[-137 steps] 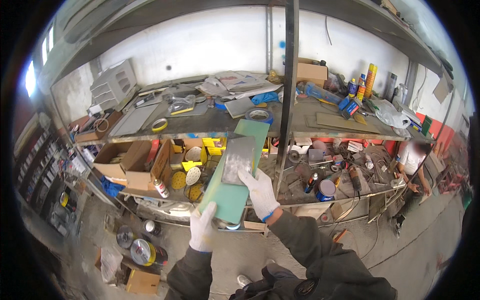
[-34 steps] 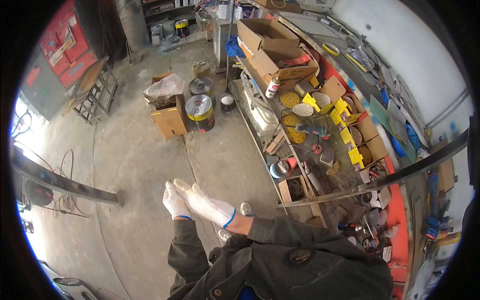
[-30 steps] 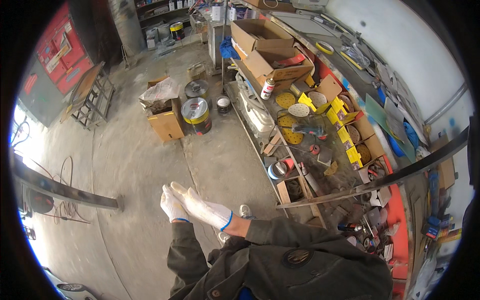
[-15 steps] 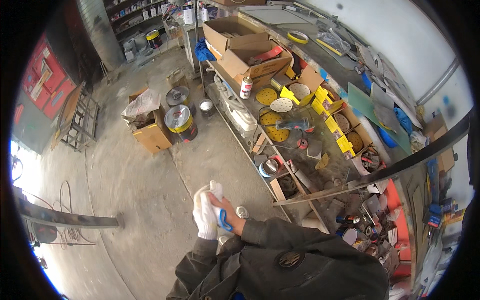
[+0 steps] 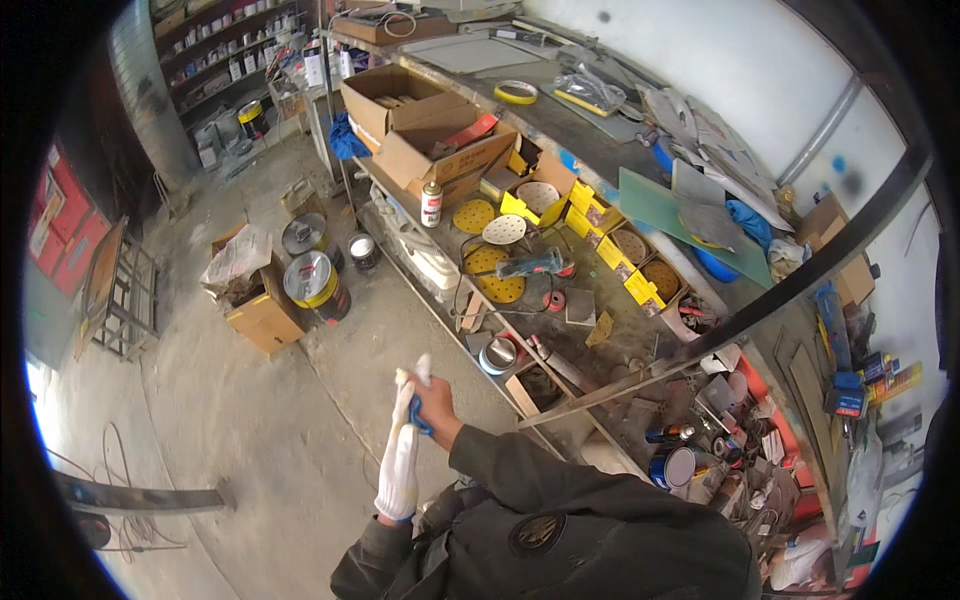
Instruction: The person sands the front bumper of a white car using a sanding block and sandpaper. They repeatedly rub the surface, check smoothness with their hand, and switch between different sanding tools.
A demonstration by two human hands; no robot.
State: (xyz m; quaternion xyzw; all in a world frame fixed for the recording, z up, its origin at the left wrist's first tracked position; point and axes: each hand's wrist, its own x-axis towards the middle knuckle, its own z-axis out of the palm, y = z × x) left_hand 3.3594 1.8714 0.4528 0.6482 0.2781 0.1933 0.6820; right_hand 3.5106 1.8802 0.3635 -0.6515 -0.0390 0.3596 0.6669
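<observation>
A white knitted glove (image 5: 399, 470) covers my left hand (image 5: 403, 440), which is raised in front of me and seen edge-on. Beside it, my bare right hand (image 5: 434, 402) is closed on a second white glove (image 5: 423, 368) with a blue cuff (image 5: 415, 416). Both hands meet at this glove, the left apparently gripping it too, though its fingers are partly hidden. Dark sleeves (image 5: 520, 470) cover my forearms.
To the right, a cluttered workbench (image 5: 620, 345) carries a sander (image 5: 530, 265), yellow sanding discs (image 5: 474, 217), a spray can (image 5: 431, 204) and cardboard boxes (image 5: 455, 150). A metal bar (image 5: 740, 320) crosses it. On the floor stand paint cans (image 5: 312, 280) and an open carton (image 5: 265, 315).
My hands have shifted slightly left and up. The gloved left hand now looks narrower and straighter, with the right hand still at the blue cuff. The whole view has swung a little to the right.
</observation>
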